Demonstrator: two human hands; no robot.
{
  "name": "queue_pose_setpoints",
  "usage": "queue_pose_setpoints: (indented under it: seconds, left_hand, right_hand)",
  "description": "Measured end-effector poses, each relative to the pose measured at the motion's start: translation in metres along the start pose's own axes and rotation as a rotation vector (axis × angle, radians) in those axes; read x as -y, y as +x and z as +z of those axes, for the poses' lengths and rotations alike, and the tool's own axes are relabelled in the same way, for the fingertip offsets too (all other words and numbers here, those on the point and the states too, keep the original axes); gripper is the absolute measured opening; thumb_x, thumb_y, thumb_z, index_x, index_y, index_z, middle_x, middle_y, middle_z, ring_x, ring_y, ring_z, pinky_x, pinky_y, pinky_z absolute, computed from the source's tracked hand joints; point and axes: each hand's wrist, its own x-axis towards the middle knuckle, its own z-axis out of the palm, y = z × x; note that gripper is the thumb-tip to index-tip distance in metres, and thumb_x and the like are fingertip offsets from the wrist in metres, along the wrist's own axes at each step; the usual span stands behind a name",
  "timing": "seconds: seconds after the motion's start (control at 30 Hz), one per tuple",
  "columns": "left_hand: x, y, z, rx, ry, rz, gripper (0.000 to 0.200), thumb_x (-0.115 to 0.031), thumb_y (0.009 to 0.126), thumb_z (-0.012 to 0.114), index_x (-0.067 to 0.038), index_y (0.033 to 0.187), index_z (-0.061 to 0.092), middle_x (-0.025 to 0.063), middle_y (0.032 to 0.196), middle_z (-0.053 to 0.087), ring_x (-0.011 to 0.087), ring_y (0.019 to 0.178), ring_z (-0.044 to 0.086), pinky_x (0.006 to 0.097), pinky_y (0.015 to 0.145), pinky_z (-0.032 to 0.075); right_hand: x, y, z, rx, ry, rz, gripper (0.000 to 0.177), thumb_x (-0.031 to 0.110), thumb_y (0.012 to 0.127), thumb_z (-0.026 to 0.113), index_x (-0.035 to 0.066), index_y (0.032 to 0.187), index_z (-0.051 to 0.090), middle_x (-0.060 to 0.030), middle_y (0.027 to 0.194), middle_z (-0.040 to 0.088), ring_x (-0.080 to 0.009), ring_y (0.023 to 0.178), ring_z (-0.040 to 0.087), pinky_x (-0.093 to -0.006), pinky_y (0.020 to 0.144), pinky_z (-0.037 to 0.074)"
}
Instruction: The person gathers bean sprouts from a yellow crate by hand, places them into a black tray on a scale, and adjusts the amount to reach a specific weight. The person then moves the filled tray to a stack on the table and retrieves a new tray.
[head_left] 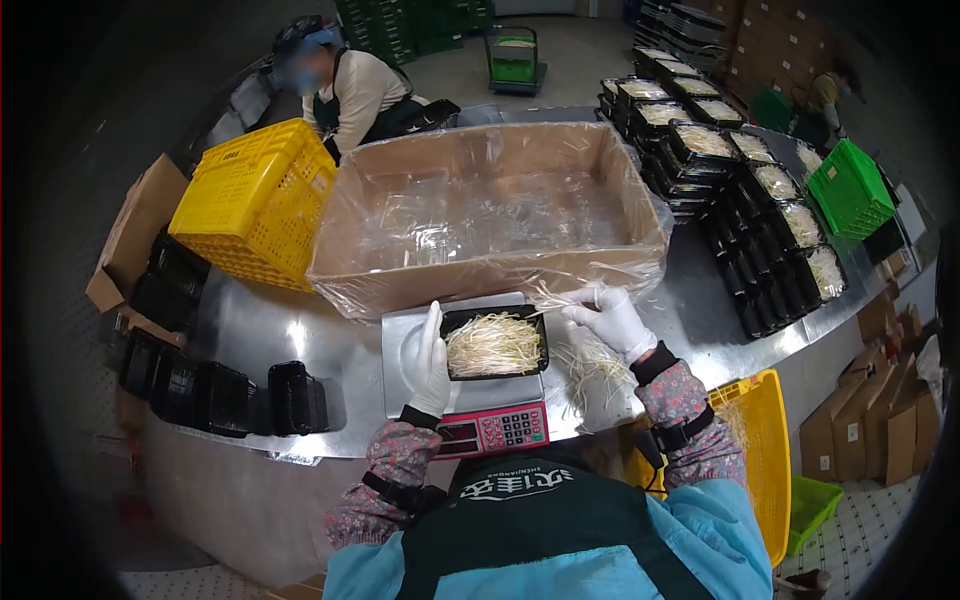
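A black plastic tray [543, 350] filled with bean sprouts [492, 345] rests on the metal platform of a digital scale [515, 428] with a red keypad panel. Along the tray's left side lies my left hand [431, 370], in a white glove, its fingers stretched out and pointing away from me. My right hand [612, 320], also gloved, is closed on a few bean sprouts just right of the tray's far corner; thin stems stick out past its fingertips toward the tray. Below it, a loose pile of bean sprouts [592, 370] is scattered on the metal table.
Beyond the scale stands a plastic-lined cardboard box [480, 270]. Yellow crates [255, 195] are at left, with black trays [225, 395] nearby. Stacks of filled, wrapped trays [705, 140] rise at right. A yellow basket [770, 450] sits by my right elbow. A co-worker [365, 90] is across the table.
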Motion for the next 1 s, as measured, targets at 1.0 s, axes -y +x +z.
queue_pose_setpoints:
  seconds: [1.0]
  left_hand:
    - [0.014,0.037,0.059,0.487,0.504,0.234,0.044,-0.019,0.086,0.057,-0.002,0.127,0.058,0.0173,0.118,0.061,0.0364,0.111,0.056,0.0449,0.096,0.046]
  right_hand:
    - [0.011,-0.002,0.123,0.197,-0.341,0.01,0.081,0.047,0.097,0.056,-0.012,0.147,0.031,-0.0328,0.133,0.053,-0.0489,0.124,0.051,-0.0473,0.109,0.039]
